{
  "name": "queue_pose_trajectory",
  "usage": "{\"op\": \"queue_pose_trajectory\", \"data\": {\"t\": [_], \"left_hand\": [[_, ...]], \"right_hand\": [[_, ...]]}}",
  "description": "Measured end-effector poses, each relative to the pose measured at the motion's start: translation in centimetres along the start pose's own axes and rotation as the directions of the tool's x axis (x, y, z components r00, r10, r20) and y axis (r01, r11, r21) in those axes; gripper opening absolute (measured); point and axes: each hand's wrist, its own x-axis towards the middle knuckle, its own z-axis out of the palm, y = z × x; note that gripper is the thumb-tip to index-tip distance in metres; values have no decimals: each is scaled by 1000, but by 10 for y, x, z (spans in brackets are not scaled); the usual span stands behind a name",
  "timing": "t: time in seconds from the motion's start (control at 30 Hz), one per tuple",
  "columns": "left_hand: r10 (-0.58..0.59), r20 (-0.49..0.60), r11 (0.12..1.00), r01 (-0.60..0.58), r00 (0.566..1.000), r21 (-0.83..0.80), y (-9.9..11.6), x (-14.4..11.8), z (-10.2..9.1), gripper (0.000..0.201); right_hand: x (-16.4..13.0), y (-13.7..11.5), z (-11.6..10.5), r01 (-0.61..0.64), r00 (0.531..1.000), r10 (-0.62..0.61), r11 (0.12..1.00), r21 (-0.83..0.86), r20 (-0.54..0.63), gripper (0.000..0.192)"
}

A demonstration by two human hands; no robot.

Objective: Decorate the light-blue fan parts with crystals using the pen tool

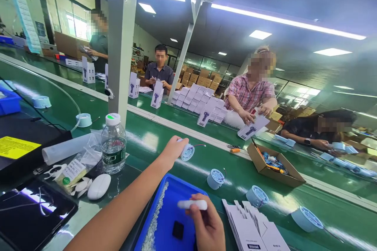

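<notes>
My left hand [176,150] reaches out over the green conveyor belt, its fingers closed on a light blue round housing [187,153] with a spoked face and a thin wire. Nearer to me, my right hand [207,223] pinches a short white stick-like piece [193,204] above a blue tray [165,182]. In that tray lie a small black square [178,230] and, along its left side, many small clear-white bits [154,219]. More light blue housings, such as one on the belt [216,179], stand to the right.
Flat white cartons [253,227] lie right of the tray. A water bottle [113,145], a white mouse [99,186] and a dark tablet [35,211] are at left. A cardboard box [275,164] sits beyond the belt. A metal post [120,47] rises ahead; several people work across.
</notes>
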Motion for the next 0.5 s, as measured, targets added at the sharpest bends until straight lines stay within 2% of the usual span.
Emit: {"op": "queue_pose_trajectory", "data": {"t": [0.07, 0.13, 0.27, 0.4, 0.5], "left_hand": [[-13, -1, 1000, 13, 1000, 24, -6, 1, 4, 23], [-12, 35, 999, 10, 999, 50, -11, 1, 8, 24], [35, 108, 990, -49, 994, 132, -16, -3, 16, 28], [66, 69, 966, -81, 995, 247, -14, -12, 24, 29], [88, 72, 944, -106, 994, 312, -13, -17, 28, 26]], "right_hand": [[2, -2, -3, 9, 981, 12, 994, 108, -195, 23], [5, -6, -7, 60, 960, -18, 988, 142, -280, 22], [12, -13, -10, 50, 956, -12, 991, 123, -294, 28], [13, -15, -9, -55, 959, 85, 992, 115, -271, 37], [14, -13, -11, -88, 956, 116, 989, 115, -269, 40]]}}
